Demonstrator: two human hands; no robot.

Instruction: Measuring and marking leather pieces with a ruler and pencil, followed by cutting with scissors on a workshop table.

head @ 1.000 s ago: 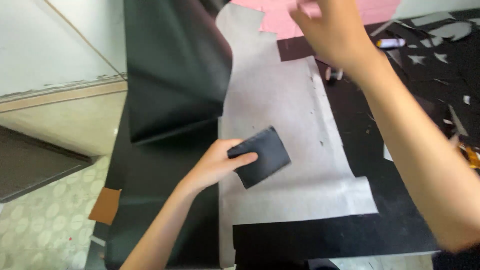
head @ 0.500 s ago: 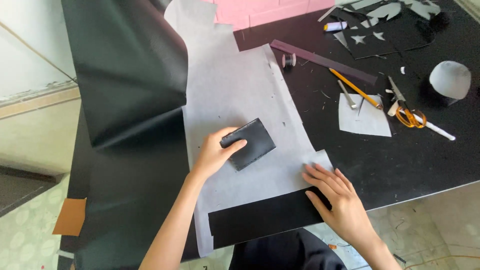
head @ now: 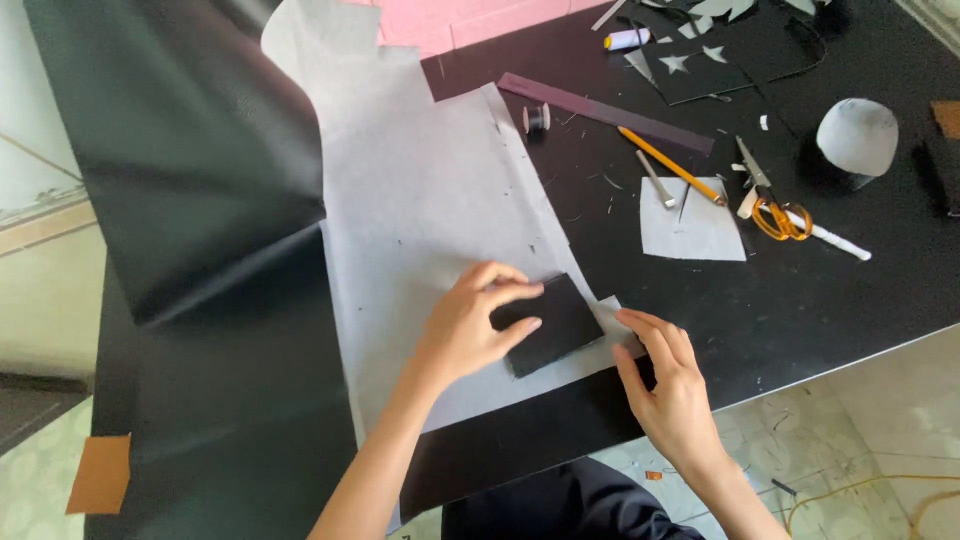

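A small black leather wallet piece [head: 553, 327] lies on the grey backing side of a large sheet [head: 420, 220], near its lower right corner. My left hand [head: 470, 325] rests on the piece's left part, fingers spread over it and pressing it flat. My right hand [head: 665, 385] lies just right of the piece, fingertips touching the sheet's corner and the black table [head: 800, 300]. The sheet's black face [head: 200, 160] is folded up and over at the left.
On the table to the right lie orange-handled scissors [head: 775, 210], a yellow pencil [head: 668, 165], a dark ruler strip [head: 605, 112], a small spool [head: 537, 118], a grey cut piece [head: 692, 220], a grey rounded form [head: 857, 138]. The table's front edge runs by my right hand.
My left hand slid the black piece down and right toward the sheet's corner. My right hand came down from above to the table, then shifted up beside the piece.
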